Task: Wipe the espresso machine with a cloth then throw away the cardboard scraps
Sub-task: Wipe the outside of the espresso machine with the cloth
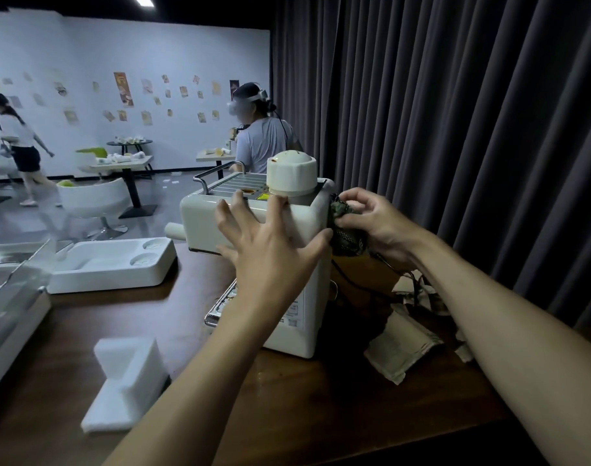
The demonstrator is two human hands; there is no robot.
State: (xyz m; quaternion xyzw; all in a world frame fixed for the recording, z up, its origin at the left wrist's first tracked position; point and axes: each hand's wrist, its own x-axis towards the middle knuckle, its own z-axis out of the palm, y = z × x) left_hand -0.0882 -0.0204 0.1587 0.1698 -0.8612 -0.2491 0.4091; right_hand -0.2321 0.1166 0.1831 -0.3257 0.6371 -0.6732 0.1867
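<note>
Forearms, two, reaching in over the near edge of the surface (287, 415).
- Left hand (270, 243): fingers (225, 216) spread wide, flat against the machine (203, 216), steadying it; holds nothing.
- Right hand (371, 220): fingers curled round a dark cloth (346, 237), pressed to the machine's far-right face near its top.
- Machine: cream, upright, mid-surface.
- Scraps (401, 344): pale cardboard, lying toward the right edge just beside the machine; untouched. Further bits behind, possibly cardboard, too dim to tell.
- Foam block (126, 375): white, near-left.

Step in hand: wiping; disposal not yet begun. Next move calls for drawing the cloth across the remaining faces while the left hand braces, then gathering the scraps.
</note>
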